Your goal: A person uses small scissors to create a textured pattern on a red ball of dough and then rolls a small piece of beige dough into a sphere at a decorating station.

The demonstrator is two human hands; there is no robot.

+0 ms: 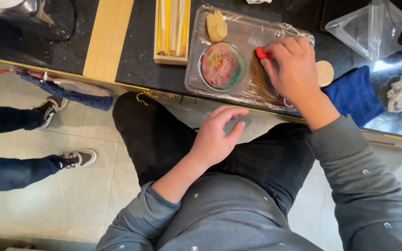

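While the right hand (290,65) pinches a small red piece (260,53) at its fingertips over the film-wrapped rectangular tray (196,69) on the dark bench (138,56), the left hand (216,137) hangs over the lap in black trousers, fingers loosely curled and holding nothing; just left of the red piece sits a round glass dish of swirled pink, green and yellow colour (222,65); a pale yellow lump (217,26) lies at the tray's far end; a blue cloth (354,95) lies right of the tray; a wooden box of sticks (172,30) stands to its left.
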